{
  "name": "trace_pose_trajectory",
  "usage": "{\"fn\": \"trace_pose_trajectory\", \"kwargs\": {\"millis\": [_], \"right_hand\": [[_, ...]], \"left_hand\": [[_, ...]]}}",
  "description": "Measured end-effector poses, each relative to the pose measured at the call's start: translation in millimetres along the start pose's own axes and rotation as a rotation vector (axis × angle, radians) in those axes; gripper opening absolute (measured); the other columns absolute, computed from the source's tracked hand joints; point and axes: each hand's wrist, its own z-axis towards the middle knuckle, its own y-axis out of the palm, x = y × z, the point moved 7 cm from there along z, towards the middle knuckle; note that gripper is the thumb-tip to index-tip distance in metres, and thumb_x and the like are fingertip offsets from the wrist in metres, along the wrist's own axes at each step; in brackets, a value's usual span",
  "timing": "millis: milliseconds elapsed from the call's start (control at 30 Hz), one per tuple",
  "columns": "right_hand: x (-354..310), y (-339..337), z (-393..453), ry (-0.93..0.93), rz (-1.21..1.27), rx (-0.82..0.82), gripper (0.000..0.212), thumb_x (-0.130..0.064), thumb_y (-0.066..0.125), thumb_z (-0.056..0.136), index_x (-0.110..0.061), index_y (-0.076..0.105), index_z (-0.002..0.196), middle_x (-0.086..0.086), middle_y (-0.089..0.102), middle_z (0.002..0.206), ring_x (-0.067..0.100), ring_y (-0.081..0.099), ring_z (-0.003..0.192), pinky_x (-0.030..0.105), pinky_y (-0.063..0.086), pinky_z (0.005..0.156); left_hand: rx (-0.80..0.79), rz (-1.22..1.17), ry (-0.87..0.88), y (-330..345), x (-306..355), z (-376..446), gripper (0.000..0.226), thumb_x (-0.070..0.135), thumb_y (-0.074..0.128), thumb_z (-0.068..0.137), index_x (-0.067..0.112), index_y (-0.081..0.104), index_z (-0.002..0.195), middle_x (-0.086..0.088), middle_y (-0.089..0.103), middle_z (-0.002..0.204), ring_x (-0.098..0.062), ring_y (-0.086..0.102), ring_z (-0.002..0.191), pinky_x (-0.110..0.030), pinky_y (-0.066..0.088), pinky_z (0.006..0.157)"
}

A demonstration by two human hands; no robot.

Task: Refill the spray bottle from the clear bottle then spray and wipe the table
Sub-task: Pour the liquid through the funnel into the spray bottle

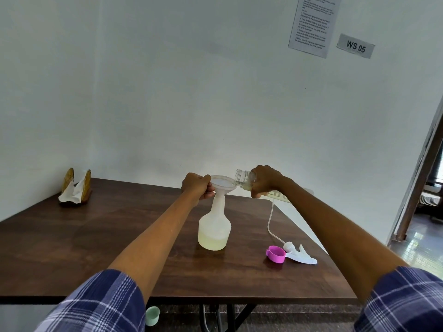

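Now left hand [197, 185] grips funnel [221, 182]; right hand [265, 180] grips clear bottle [244, 178] — tilted over it.

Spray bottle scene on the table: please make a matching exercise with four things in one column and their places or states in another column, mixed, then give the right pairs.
Things:
1. funnel
2. clear bottle
3. pink cap
4. napkins

Places or states:
A. lies on the table beside the white spray head
B. sits in the spray bottle neck, held by the left hand
C. stand in a wooden holder at the far left
D. tilted over the funnel, held by the right hand

Pairs: 1-B, 2-D, 3-A, 4-C
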Motion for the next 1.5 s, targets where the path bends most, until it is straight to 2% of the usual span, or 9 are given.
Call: {"fn": "trace_pose_trajectory", "kwargs": {"millis": [167, 400, 867, 1000, 1133, 1267, 1500], "right_hand": [[0.3, 0.5, -0.9, 0.004, -0.005, 0.001, 0.032, -0.017, 0.076, 0.058, -0.020, 0.044, 0.062, -0.001, 0.053, 0.075, 0.023, 0.054, 0.078, 0.024, 0.037, 0.058], [-1.8, -0.6, -1.7, 0.000, -0.016, -0.005, 0.035, -0.018, 0.077, 0.058, -0.021, 0.042, 0.062, -0.005, 0.046, 0.069, 0.023, 0.052, 0.078, 0.025, 0.038, 0.059], [-1.0, -0.7, -2.7, 0.009, -0.001, -0.018, 0.034, -0.016, 0.076, 0.057, -0.020, 0.043, 0.063, -0.005, 0.047, 0.067, 0.023, 0.052, 0.076, 0.023, 0.035, 0.056], [-1.2, -1.5, -3.4, 0.011, -0.003, -0.015, 0.035, -0.018, 0.077, 0.059, -0.021, 0.042, 0.065, -0.002, 0.050, 0.076, 0.022, 0.052, 0.079, 0.022, 0.035, 0.055], [-1.8, -2.7, -4.1, 0.013, 0.001, -0.012, 0.037, -0.017, 0.077, 0.058, -0.021, 0.040, 0.063, -0.005, 0.046, 0.067, 0.022, 0.051, 0.077, 0.022, 0.032, 0.053], [-1.2, -2.3, -4.0, 0.012, 0.006, -0.016, 0.038, -0.016, 0.077, 0.058, -0.020, 0.039, 0.063, -0.005, 0.045, 0.066, 0.022, 0.050, 0.076, 0.022, 0.031, 0.052], [-2.1, -3.7, -4.9, 0.010, -0.019, -0.014, 0.037, -0.015, 0.076, 0.059, -0.019, 0.039, 0.063, -0.005, 0.044, 0.067, 0.022, 0.049, 0.077, 0.023, 0.032, 0.054]], "left_hand": [[-0.001, 0.004, -0.003, 0.1, 0.4, 0.0, 0.024, 0.008, 0.051, 0.086, 0.005, 0.057, 0.063, -0.008, 0.062, 0.060, -0.010, 0.054, 0.033, -0.023, 0.054, 0.050], [-0.001, 0.011, -0.001, -0.2, 0.1, 0.7, 0.024, 0.010, 0.051, 0.088, 0.006, 0.057, 0.064, -0.008, 0.063, 0.061, -0.013, 0.057, 0.040, -0.025, 0.054, 0.054], [0.001, 0.028, -0.002, -1.5, 0.8, -1.0, 0.025, 0.010, 0.052, 0.088, 0.006, 0.058, 0.064, -0.007, 0.062, 0.060, -0.007, 0.054, 0.031, -0.020, 0.053, 0.047], [-0.001, 0.013, -0.005, -1.4, 0.8, -1.5, 0.025, 0.010, 0.051, 0.087, 0.005, 0.057, 0.063, -0.008, 0.063, 0.060, -0.009, 0.055, 0.034, -0.020, 0.053, 0.046], [0.000, 0.017, -0.003, -1.7, 1.1, -1.6, 0.025, 0.010, 0.051, 0.087, 0.005, 0.058, 0.064, -0.008, 0.063, 0.060, -0.009, 0.054, 0.032, -0.020, 0.053, 0.045], [-0.002, 0.019, 0.002, -0.8, 1.7, -1.7, 0.025, 0.010, 0.051, 0.087, 0.006, 0.057, 0.064, -0.008, 0.063, 0.060, -0.010, 0.055, 0.036, -0.022, 0.054, 0.051], [0.003, 0.014, -0.001, -1.1, 0.1, -1.3, 0.025, 0.010, 0.052, 0.087, 0.005, 0.058, 0.063, -0.008, 0.063, 0.059, -0.008, 0.054, 0.031, -0.021, 0.053, 0.048]]}}
